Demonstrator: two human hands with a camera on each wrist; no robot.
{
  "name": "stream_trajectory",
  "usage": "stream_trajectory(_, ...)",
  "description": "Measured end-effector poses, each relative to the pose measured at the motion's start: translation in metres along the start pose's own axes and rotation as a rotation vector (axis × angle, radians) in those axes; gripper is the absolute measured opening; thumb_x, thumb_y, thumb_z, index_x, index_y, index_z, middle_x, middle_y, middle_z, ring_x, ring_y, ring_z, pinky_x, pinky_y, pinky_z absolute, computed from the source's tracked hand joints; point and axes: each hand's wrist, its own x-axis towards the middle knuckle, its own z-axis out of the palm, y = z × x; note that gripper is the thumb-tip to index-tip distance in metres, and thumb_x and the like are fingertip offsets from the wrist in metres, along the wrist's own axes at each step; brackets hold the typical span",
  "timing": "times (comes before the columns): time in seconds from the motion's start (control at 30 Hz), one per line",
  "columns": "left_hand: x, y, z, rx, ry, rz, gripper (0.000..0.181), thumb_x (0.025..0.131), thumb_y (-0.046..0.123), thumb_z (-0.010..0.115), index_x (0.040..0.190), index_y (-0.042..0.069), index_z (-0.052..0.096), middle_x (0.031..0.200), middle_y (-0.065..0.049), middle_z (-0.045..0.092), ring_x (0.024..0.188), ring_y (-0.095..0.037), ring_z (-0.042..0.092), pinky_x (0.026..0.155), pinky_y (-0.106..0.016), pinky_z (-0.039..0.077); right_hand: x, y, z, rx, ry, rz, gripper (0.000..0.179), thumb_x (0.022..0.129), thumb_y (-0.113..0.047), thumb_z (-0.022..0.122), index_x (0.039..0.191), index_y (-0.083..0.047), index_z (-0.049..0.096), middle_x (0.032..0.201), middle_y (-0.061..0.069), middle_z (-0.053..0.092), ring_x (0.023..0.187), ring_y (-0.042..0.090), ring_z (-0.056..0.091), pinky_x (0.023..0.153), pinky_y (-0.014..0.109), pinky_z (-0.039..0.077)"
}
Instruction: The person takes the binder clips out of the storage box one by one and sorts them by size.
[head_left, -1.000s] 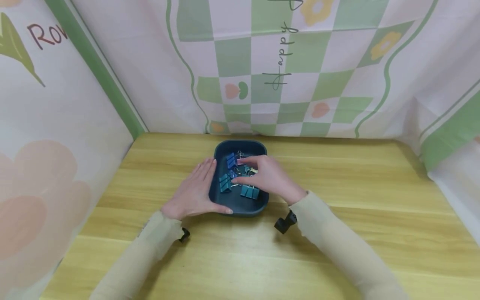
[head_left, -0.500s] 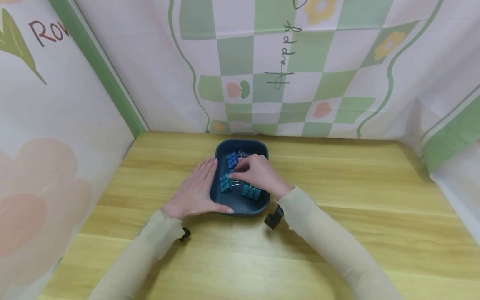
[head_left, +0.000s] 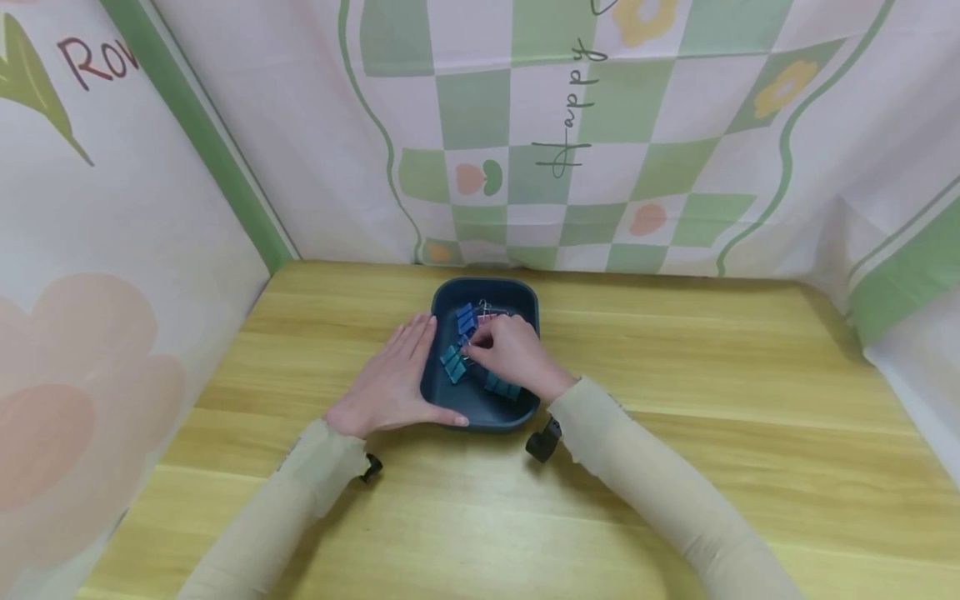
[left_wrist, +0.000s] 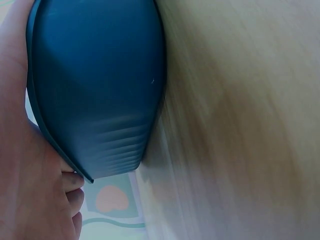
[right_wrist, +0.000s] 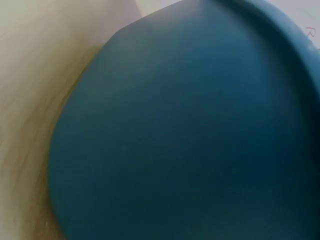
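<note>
Inside the dark-blue tray (head_left: 491, 408), right hand (head_left: 512, 350) apparently selects among binder clips (head_left: 453, 367); cannot tell whether it pinches one. Left hand (head_left: 386, 387) spread alongside; next move likely needs firm pinch.

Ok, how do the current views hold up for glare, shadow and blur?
Head: pale glare on the table, soft shadow beside the left sleeve, binder clips small, fine detail lost. Left wrist: tray edges fairly clear, wood grain smeared, broad shadow across it. Right wrist: tray wall fills most of the frame, soft and featureless, with washed-out upper corners.
</note>
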Motion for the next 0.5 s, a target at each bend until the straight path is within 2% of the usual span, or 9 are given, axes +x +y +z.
stream_trajectory(0.13, 0.000, 0.001, 0.000, -0.003, -0.002, -0.002, 0.146, 0.065, 0.102, 0.043, 0.162, 0.002, 0.003, 0.169, -0.011, -0.004, 0.154, -0.019, -0.007, 0.123, -0.036, 0.002, -0.001, 0.000, -0.001, 0.022, 0.020, -0.019, 0.018, 0.097, -0.025, 0.073, 0.102, -0.011, 0.082, 0.096, -0.001, 0.075, 0.080, 0.009, 0.067, 0.073, 0.029, 0.057)
stream_trajectory(0.33, -0.001, 0.002, -0.002, -0.003, -0.006, -0.004, 0.145, 0.065, 0.101, 0.044, 0.163, 0.001, 0.003, 0.169, -0.012, -0.003, 0.154, -0.019, -0.007, 0.123, -0.036, 0.002, -0.005, 0.000, -0.008, 0.061, 0.064, -0.068, 0.012, 0.097, -0.023, 0.073, 0.098, -0.013, 0.080, 0.098, -0.001, 0.074, 0.096, 0.019, 0.069, 0.088, 0.039, 0.056)
stream_trajectory(0.5, -0.001, 0.002, -0.002, -0.006, 0.002, 0.001, 0.145, 0.065, 0.100, 0.047, 0.162, 0.001, 0.004, 0.169, -0.012, -0.002, 0.154, -0.020, -0.005, 0.123, -0.037, 0.003, -0.009, 0.001, -0.016, 0.128, 0.111, -0.082, 0.011, 0.096, -0.022, 0.074, 0.094, -0.011, 0.078, 0.102, 0.004, 0.072, 0.098, 0.022, 0.069, 0.090, 0.041, 0.057)
